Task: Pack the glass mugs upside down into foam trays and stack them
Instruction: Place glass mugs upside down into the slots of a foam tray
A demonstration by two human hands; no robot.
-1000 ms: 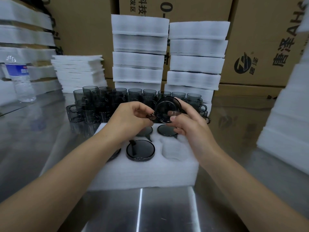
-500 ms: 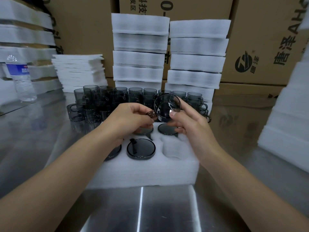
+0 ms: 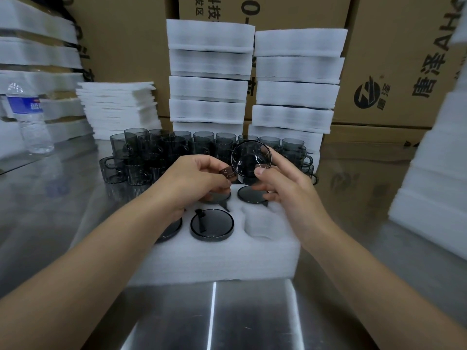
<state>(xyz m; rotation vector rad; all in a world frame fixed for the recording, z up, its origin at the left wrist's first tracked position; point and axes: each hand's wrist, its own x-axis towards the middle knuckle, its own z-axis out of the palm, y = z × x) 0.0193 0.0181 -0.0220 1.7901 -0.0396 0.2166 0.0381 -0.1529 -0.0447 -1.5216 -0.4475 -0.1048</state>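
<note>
A smoky glass mug [image 3: 250,160] is held tipped toward me above the white foam tray [image 3: 219,258], its round mouth facing the camera. My left hand [image 3: 192,180] pinches the mug's handle. My right hand [image 3: 283,188] holds its body, thumb on the rim. Several mugs sit upside down in the tray's pockets, one of them [image 3: 211,224] near the front middle. The front right pocket [image 3: 262,221] holds nothing. Behind the tray stands a cluster of upright mugs [image 3: 161,152].
Two tall stacks of foam trays [image 3: 209,79] rise behind the mugs, with thin foam sheets [image 3: 118,109] to their left and more foam at the right edge [image 3: 434,173]. A water bottle [image 3: 27,117] stands far left. Cardboard boxes [image 3: 394,59] line the back of the steel table [image 3: 202,319].
Both hands have lifted the mug slightly and tilted it, so its mouth now faces me more squarely. The tray and the other mugs have not moved.
</note>
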